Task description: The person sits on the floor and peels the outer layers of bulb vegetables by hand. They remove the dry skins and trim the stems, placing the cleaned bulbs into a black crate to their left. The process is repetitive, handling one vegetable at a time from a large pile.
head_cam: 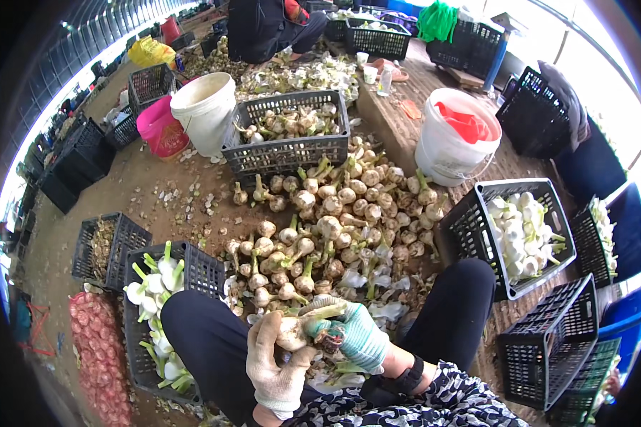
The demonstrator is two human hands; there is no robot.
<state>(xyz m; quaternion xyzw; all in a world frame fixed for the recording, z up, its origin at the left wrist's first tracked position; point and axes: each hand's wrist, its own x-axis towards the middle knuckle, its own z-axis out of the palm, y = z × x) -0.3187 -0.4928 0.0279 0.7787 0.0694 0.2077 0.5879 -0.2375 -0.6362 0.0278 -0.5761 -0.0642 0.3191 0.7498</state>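
Observation:
Between my knees, my left hand (278,360), in a pale knit glove, holds a garlic bulb (291,333) with a short green stem. My right hand (352,331), in a green and white striped glove, closes around the bulb's other side; a small dark reddish thing shows at its fingers, too unclear to name. Beyond my hands spreads a heap of unpeeled garlic bulbs (331,205) on the ground, with loose skins (387,309) at its near edge. Peeled white garlic with green stems (163,283) fills a black crate by my left knee.
A black crate of garlic (288,152) stands behind the heap, beside white and pink buckets (203,109). Another white bucket (451,155) and a crate of white garlic (563,251) are at right. A red mesh sack (99,357) lies at left. A person (262,32) sits farther back.

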